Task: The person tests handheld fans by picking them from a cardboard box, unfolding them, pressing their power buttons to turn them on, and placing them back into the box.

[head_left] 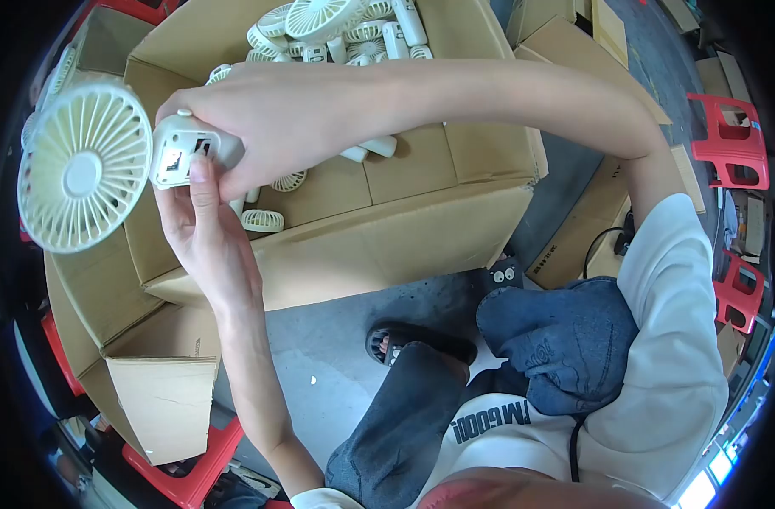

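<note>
Both my hands are on a white handheld fan point(84, 174), over the near left part of a big cardboard box. Its round slatted head points left, and its squarish body end, with a dark slot or opening, faces up. My right hand point(277, 123) comes across from the right and wraps around the body from above. From below, my left hand point(209, 225) grips the same body, its thumb pressed beside the slot. Inside the box lie several similar white fans point(324, 19), mostly heaped at the far side. My right forearm hides part of the box.
The large cardboard box point(387, 225) stands right in front of me, with a smaller open carton point(162, 382) at lower left. Red plastic stools point(731, 140) stand at the right, another point(192, 467) at lower left. Flattened cardboard point(583, 225) leans beside the box.
</note>
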Tool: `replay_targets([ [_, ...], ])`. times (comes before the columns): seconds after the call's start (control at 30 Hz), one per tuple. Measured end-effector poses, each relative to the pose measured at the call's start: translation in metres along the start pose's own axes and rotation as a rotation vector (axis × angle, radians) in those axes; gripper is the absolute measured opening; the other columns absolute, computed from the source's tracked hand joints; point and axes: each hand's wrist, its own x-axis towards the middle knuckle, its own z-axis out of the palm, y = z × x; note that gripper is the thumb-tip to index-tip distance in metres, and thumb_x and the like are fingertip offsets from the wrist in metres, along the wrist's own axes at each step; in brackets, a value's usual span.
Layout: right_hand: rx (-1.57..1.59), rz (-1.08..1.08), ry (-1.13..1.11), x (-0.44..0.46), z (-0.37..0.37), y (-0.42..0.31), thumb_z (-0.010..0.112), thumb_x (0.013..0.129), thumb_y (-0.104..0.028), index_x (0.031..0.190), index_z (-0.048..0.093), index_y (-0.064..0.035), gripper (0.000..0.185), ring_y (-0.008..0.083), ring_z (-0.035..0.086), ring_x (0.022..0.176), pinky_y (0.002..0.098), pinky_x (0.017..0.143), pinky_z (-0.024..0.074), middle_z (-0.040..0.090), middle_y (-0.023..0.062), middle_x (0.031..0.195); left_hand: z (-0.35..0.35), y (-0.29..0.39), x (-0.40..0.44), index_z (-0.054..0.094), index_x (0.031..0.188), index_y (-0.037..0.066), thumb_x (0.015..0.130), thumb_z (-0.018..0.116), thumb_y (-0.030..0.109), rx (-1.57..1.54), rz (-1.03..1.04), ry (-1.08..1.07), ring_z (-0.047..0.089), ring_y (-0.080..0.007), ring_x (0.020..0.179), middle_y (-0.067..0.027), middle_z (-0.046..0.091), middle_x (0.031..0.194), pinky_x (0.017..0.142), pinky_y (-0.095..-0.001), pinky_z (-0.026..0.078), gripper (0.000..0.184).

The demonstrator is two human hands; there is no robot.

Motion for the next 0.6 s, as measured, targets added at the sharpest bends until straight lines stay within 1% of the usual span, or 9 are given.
replay_targets([
  [0.1,-0.015,0.043,-0.037,0.007,0.002,0.019,0.071,0.074,-0.025,0.12,0.052,0.0004,0.056,0.0298,0.067,0.084,0.0372,0.075,0.0527,0.067,0.0183,0.094,-0.007,0.001,0.004,0.048,0.126,-0.002,0.099,0.051,0.024,0.382,0.055,-0.036,0.057,-0.0205,0.108,-0.014,0.059,0.117,0.095,-0.0351,0.043,0.037],
  [0.13,-0.03,0.061,-0.057,0.008,0.003,0.023,0.071,0.073,-0.023,0.119,0.052,0.0008,0.055,0.0294,0.067,0.084,0.0376,0.075,0.0526,0.067,0.0186,0.094,-0.01,0.005,0.004,0.048,0.126,-0.002,0.099,0.051,0.024,0.38,0.048,-0.03,0.057,-0.0205,0.108,-0.014,0.059,0.117,0.095,-0.0351,0.043,0.037],
  [0.23,-0.041,0.038,-0.17,0.004,0.013,0.048,0.072,0.072,-0.021,0.119,0.052,0.0008,0.056,0.0303,0.066,0.084,0.0387,0.074,0.0525,0.066,0.0195,0.093,-0.027,0.019,-0.001,0.055,0.117,-0.001,0.097,0.052,0.022,1.175,-0.114,-0.395,0.062,-0.0226,0.093,-0.014,0.064,0.102,0.086,-0.0347,0.046,0.03],
  [0.3,-0.038,0.032,-0.233,0.003,0.019,0.06,0.073,0.072,-0.02,0.119,0.052,0.0009,0.056,0.0308,0.066,0.084,0.0392,0.074,0.0524,0.066,0.0199,0.092,-0.039,0.016,-0.011,0.058,0.111,0.0,0.096,0.053,0.022,1.218,-0.072,-0.432,0.061,-0.0238,0.087,-0.0139,0.063,0.095,0.081,-0.0347,0.045,0.027],
  [0.37,-0.128,0.183,-0.445,0.004,0.021,0.062,0.074,0.072,-0.021,0.122,0.05,0.0013,0.06,0.0322,0.065,0.088,0.04,0.076,0.0518,0.065,0.0206,0.095,-0.048,0.012,-0.016,0.063,0.099,0.002,0.094,0.056,0.021,1.308,0.045,-0.504,0.058,-0.0264,0.076,-0.0138,0.06,0.08,0.071,-0.0346,0.044,0.021],
  [0.4,-0.172,0.258,-0.551,0.004,0.022,0.065,0.075,0.072,-0.021,0.123,0.049,0.0015,0.062,0.0329,0.064,0.09,0.0404,0.077,0.0516,0.065,0.0209,0.097,-0.05,0.009,-0.016,0.063,0.099,0.002,0.094,0.056,0.021,1.304,0.035,-0.509,0.058,-0.0264,0.076,-0.0138,0.06,0.08,0.071,-0.0346,0.044,0.021],
  [0.43,-0.163,0.261,-0.558,0.005,0.029,0.072,0.075,0.072,-0.021,0.123,0.049,0.0015,0.062,0.0329,0.064,0.09,0.0404,0.077,0.0516,0.065,0.0209,0.097,-0.051,0.008,-0.014,0.062,0.093,0.002,0.094,0.055,0.022,1.286,-0.009,-0.533,0.055,-0.0274,0.072,-0.0127,0.057,0.077,0.067,-0.0354,0.042,0.021],
  [0.5,-0.25,0.321,-0.728,0.01,0.05,0.092,0.077,0.071,-0.024,0.123,0.047,0.0022,0.066,0.0344,0.062,0.096,0.0407,0.08,0.051,0.063,0.0217,0.101,-0.053,0.006,-0.011,0.059,0.079,0.001,0.095,0.054,0.023,1.25,-0.097,-0.577,0.05,-0.0292,0.063,-0.0105,0.052,0.07,0.059,-0.037,0.039,0.028],
  [0.6,-0.238,0.389,-0.864,0.001,0.082,0.125,0.08,0.07,-0.028,0.123,0.047,0.0031,0.07,0.0357,0.06,0.101,0.041,0.083,0.0504,0.062,0.0221,0.106,-0.056,0.0,-0.011,0.055,0.073,0.001,0.095,0.053,0.024,1.235,-0.079,-0.552,0.046,-0.0295,0.058,-0.0104,0.048,0.066,0.055,-0.038,0.036,0.031],
])
